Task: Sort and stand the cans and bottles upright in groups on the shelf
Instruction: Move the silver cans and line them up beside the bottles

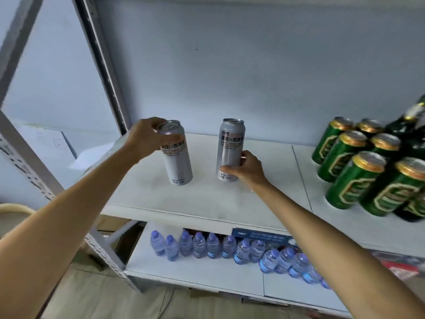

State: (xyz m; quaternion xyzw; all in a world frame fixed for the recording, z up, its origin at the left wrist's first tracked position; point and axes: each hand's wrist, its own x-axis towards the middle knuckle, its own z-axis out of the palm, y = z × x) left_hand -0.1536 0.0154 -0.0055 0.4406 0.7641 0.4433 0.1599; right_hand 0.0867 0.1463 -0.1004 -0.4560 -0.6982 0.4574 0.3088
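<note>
- Silver cans are in hand now, one in each: the left hand (147,137) has its fingers curled round the top of the left silver can (176,155), which leans a little, its base at or just above the shelf (207,203) (I cannot tell whether it touches).
- The right hand (247,168) wraps its fingers round the lower part of the right silver can (230,148), which stands upright, its base on or very near the shelf board.
- The two cans are near each other but apart, on the left half of the upper board; the green cans (358,166) already stand grouped well off to the right, with a dark green bottle (411,125) behind them.
- The water bottles (230,247) stand in a row on the lower shelf.
- By my judgement the step is starting a silver group: setting this pair down side by side.
- Next, the leaning can needs righting and pressing flat on its base, and both want drawing closer together before either hand lets go (a tall thin can tips easily if released while tilted).
</note>
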